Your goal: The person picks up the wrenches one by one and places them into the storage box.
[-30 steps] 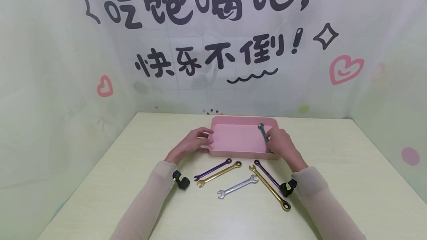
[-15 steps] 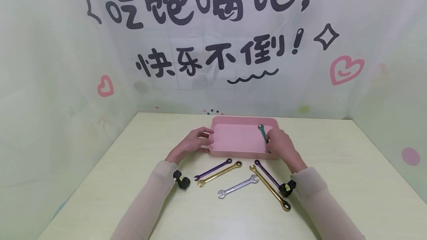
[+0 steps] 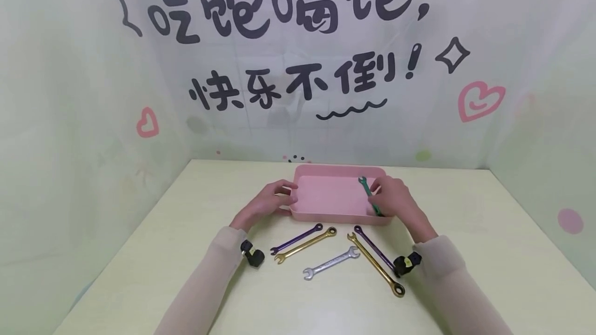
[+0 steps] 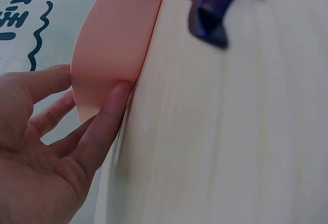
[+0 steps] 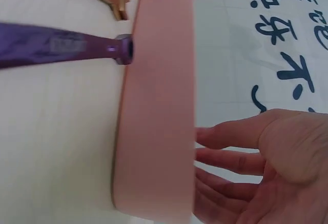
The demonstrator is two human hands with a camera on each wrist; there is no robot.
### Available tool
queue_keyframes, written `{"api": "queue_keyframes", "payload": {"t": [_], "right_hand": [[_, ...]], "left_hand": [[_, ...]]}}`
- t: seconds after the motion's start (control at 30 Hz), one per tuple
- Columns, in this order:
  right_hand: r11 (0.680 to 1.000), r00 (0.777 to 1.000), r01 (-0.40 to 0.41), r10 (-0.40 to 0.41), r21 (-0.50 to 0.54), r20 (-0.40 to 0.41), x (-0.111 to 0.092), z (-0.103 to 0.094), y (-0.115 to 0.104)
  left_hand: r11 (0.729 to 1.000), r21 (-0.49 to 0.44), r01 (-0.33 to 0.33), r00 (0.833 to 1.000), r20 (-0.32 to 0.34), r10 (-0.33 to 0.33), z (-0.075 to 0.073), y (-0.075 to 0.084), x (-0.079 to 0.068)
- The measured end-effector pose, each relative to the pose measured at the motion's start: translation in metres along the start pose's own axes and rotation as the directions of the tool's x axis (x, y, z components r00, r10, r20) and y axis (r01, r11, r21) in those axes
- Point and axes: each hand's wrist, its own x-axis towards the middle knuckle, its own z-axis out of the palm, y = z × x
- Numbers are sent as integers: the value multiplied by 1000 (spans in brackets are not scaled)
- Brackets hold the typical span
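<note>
A shallow pink tray point(image 3: 342, 218) stands toward the back of the table. My left hand point(image 3: 269, 199) holds its left end; in the left wrist view the thumb lies on the outer wall and a finger reaches the rim. Inside the tray's right side lies a green wrench point(image 3: 364, 186). My right hand point(image 3: 397, 200) is over the right wall, fingers extended close beside the green wrench. In the right wrist view the tray wall hides the fingertips. In front of the tray lie purple wrenches point(image 3: 298, 239), gold wrenches point(image 3: 304, 246) and a silver open-end wrench point(image 3: 330, 263).
A second gold wrench point(image 3: 374, 263) and a second purple wrench point(image 3: 372, 244) lie at the front right, below my right wrist. A printed cloth point(image 3: 261, 133) rises behind the pale tabletop point(image 3: 261, 293) and along both sides.
My right hand has shifted slightly right and its fingers have loosened from the green wrench, whose lower end now shows. The left hand keeps its place on the tray.
</note>
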Motion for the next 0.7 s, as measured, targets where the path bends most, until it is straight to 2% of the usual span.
{"api": "queue_keyframes", "payload": {"t": [0.17, 0.33, 0.47, 0.57, 0.7], "right_hand": [[996, 996, 88, -88, 8, -2, -9, -12, -4], [986, 985, 165, -166, 24, 38, -26, -16, -7], [976, 969, 217, -216, 7, 120, -41, -17, -5], [976, 939, 218, -217, 27, 266, -51, -20, -3], [983, 862, 176, -181, 54, 474, -58, -18, -3]], "left_hand": [[1000, -2, -2, 1000, 10, 2, 0, 0, 1], [1000, -3, -7, 1000, 14, 7, 1, 2, 2], [1000, 8, -8, 1000, 5, 8, 1, 5, 0], [1000, 13, -6, 1000, -1, 6, 1, 4, 0], [1000, 19, 6, 1000, -7, -6, -1, 1, 2]]}}
